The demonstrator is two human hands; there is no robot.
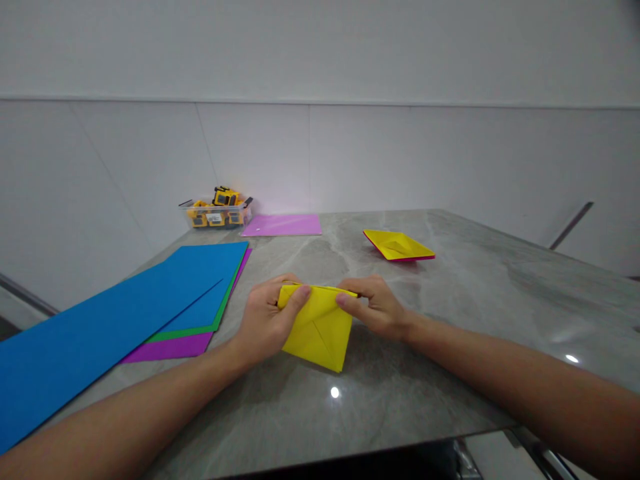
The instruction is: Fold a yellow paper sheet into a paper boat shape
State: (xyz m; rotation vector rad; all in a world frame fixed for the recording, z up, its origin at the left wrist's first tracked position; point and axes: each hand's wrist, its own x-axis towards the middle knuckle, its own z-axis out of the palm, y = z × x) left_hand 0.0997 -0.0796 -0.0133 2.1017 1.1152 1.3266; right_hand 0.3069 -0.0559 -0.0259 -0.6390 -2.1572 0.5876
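Note:
A folded piece of yellow paper [320, 330] is held up over the front middle of the table, with creases across its face. My left hand [270, 313] grips its upper left corner, thumb on the near side and fingers behind. At the upper right corner, my right hand [375, 307] pinches the paper between thumb and fingers. The fingertips behind the sheet are hidden. Farther back on the right lies a folded paper boat [400, 247], yellow on top with a red edge below.
Blue paper sheets [125, 300] overlap green and purple paper [173, 348] on the left. A lilac sheet [283, 225] lies by the wall, beside a clear plastic box [215, 215] of yellow toy vehicles. The grey marble-look table [480, 300] ends at a near edge.

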